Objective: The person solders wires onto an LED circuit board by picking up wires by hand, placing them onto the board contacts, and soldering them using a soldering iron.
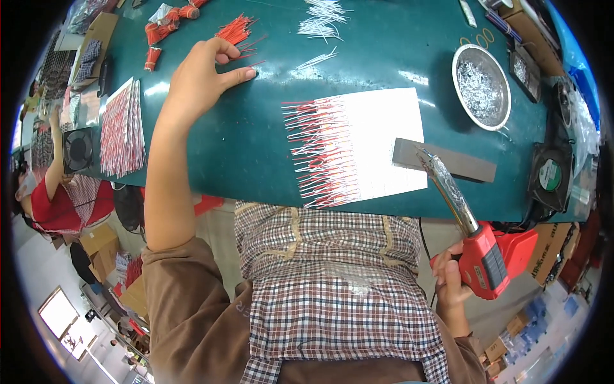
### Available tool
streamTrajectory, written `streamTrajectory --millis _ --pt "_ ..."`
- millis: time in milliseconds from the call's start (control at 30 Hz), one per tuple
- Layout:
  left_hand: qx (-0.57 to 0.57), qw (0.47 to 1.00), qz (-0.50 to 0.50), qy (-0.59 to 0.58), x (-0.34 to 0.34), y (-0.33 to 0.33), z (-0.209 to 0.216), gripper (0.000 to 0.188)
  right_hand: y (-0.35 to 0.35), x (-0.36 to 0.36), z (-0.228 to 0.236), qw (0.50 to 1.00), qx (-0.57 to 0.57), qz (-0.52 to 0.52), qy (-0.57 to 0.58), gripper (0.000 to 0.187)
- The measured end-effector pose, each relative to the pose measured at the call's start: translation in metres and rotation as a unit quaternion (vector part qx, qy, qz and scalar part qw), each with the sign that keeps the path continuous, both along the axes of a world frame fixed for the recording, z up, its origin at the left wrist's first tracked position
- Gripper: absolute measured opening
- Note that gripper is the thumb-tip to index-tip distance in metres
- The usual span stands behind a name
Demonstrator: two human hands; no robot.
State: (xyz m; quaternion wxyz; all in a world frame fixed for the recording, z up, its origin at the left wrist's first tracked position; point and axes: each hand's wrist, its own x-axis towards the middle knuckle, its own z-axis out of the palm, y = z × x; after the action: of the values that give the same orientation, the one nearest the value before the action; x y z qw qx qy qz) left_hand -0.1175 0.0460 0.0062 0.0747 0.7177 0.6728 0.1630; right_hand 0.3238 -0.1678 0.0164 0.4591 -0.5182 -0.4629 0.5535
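Note:
My left hand (203, 72) reaches over the green table with its thumb stretched away from its curled fingers. It is beside a few loose red wires (251, 48), below a bigger pile of red wires (234, 29); no wire shows gripped. At the lower right, my right hand (451, 281) holds a red soldering gun (485, 261), its long metal barrel slanting up left. The tip is over a grey bar (470, 168) lying across a white sheet (387, 128). Along the sheet's left edge runs a row of red and white wires (323, 150). Some white wires (316, 59) lie farther back.
A metal bowl (481, 86) of silvery scraps stands at the right, near a black fan (550, 176). Another sheet of wires (123, 128) and a second fan (78, 150) are at the left. Bundled orange-red wires (163, 29) lie far left. A co-worker (61, 198) sits at the left.

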Motion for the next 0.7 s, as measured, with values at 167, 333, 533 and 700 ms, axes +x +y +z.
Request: streamTrajectory --millis 167,333,533,700 --pt "-0.161 0.982 0.023 -0.095 0.007 0.006 0.006 0.026 0.003 -0.003 -0.007 1.000 0.000 0.007 -0.010 0.027" --pt "-0.095 0.993 -0.013 -0.069 0.017 -0.003 0.004 0.021 0.013 -0.007 -0.006 0.999 -0.002 0.023 -0.030 0.027" --pt "-0.067 0.994 0.005 -0.088 0.059 -0.017 0.032 0.015 0.029 -0.014 0.001 0.997 0.019 0.026 -0.071 0.027" --pt "0.076 0.980 -0.148 -0.108 0.099 -0.031 0.010 0.009 0.050 -0.032 0.010 0.997 -0.032 -0.008 -0.063 0.024"
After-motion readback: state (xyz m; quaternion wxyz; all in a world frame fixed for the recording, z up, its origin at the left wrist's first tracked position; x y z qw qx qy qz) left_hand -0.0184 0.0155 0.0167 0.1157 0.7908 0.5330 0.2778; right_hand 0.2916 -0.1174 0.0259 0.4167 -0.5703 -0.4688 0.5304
